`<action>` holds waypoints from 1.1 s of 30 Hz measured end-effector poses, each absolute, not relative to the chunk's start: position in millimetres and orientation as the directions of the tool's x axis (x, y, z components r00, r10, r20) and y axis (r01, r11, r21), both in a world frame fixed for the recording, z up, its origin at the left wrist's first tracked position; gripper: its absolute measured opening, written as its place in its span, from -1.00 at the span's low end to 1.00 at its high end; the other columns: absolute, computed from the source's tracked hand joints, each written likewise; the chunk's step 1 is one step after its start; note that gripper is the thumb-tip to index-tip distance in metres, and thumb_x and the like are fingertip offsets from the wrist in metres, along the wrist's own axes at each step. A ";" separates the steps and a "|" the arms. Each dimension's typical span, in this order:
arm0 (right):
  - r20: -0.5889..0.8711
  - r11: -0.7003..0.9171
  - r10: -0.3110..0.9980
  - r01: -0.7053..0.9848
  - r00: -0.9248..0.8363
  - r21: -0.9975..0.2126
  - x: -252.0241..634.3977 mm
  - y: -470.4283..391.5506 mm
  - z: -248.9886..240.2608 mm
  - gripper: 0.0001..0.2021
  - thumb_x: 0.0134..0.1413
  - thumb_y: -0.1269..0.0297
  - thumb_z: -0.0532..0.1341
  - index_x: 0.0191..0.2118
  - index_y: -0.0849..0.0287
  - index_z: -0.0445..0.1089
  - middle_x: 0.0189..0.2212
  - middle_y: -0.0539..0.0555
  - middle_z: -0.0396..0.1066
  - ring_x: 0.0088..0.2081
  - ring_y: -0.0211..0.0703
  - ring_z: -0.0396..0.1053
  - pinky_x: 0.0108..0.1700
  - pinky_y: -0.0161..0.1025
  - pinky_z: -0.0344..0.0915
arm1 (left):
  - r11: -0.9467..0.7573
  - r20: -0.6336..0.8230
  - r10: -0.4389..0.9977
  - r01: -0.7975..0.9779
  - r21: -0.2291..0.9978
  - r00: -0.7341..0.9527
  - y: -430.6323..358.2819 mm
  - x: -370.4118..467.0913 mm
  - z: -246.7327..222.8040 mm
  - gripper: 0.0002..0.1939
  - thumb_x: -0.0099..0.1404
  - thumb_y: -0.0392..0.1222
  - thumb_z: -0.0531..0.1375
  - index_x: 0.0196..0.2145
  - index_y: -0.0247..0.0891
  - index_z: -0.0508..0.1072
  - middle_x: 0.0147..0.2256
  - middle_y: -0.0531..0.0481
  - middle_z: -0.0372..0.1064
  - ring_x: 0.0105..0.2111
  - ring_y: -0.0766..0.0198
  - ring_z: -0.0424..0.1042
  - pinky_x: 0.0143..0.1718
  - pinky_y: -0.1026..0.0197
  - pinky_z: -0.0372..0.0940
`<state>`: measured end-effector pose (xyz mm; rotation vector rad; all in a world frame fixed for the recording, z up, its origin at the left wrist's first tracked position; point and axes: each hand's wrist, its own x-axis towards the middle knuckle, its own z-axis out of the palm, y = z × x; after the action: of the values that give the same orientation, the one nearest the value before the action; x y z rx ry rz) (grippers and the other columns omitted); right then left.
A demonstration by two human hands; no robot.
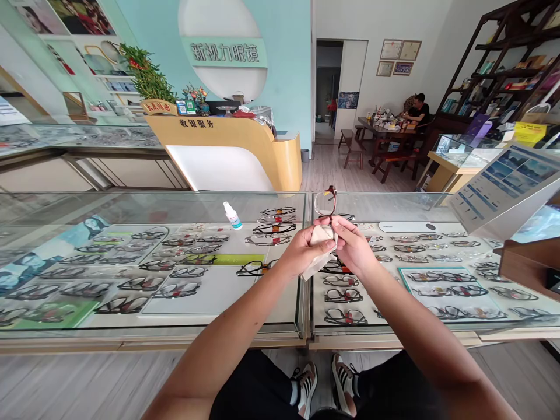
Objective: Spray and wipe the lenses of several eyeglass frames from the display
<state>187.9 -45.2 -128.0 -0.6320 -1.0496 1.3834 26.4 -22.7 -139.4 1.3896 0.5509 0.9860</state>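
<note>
Above the glass counter I hold a pair of dark reddish-brown eyeglasses (334,201) upright, one lens raised clear of my fingers. The other lens is covered by a pale cleaning cloth (321,234), which hangs down below my palm. My left hand (305,248) is closed on the cloth, thumb across it. My right hand (350,239) pinches the frame close to the bridge, its fingertips beside the cloth. On the counter to the left stands a small white spray bottle (233,218) with a blue-green label.
Under the glass of the counter (210,204) lie many rows of eyeglasses. A slanted display board (507,189) and a brown box (529,265) stand at the right. Behind are a wooden reception desk (227,131) and a person (420,111) seated at a table.
</note>
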 end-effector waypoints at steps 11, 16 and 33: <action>0.228 0.117 0.963 -0.537 -0.144 -0.835 184.1 -41.1 -134.3 -0.61 0.14 -0.15 0.55 -0.10 0.02 0.66 -0.25 0.00 0.60 -0.53 -0.34 -0.14 -0.56 -0.30 0.07 | -0.150 0.282 0.861 -0.319 0.936 0.424 -29.9 37.0 -140.8 -0.40 0.21 0.21 0.61 -0.02 -0.27 0.63 -0.26 -0.10 0.68 -0.29 0.14 0.66 -0.18 0.12 0.59; 0.220 0.115 0.966 -0.538 -0.134 -0.835 175.3 -45.5 -135.5 -0.60 0.09 -0.18 0.57 -0.14 -0.02 0.69 -0.01 0.05 0.68 -0.51 -0.33 -0.02 -0.52 -0.28 0.24 | -0.149 0.250 0.921 -0.323 0.935 0.298 -30.2 41.2 -143.6 -0.34 0.18 0.36 0.57 -0.10 -0.25 0.60 -0.46 0.05 0.54 -0.48 0.28 0.51 -0.46 0.26 0.43; 0.201 0.124 0.976 -0.553 -0.081 -0.824 184.9 -45.2 -124.8 -0.58 0.03 -0.18 0.61 -0.26 0.10 0.73 -0.26 0.07 0.67 -0.52 -0.35 -0.07 -0.56 -0.31 -0.07 | -0.039 0.221 0.826 -0.338 0.940 0.519 -19.7 23.9 -143.4 -0.33 0.38 0.29 0.49 0.19 -0.30 0.67 -0.09 -0.25 0.76 -0.10 -0.09 0.76 0.02 -0.02 0.60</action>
<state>184.9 -45.2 -124.8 -0.5902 -0.9424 1.3982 23.9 -19.7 -143.4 1.2906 0.4843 0.9986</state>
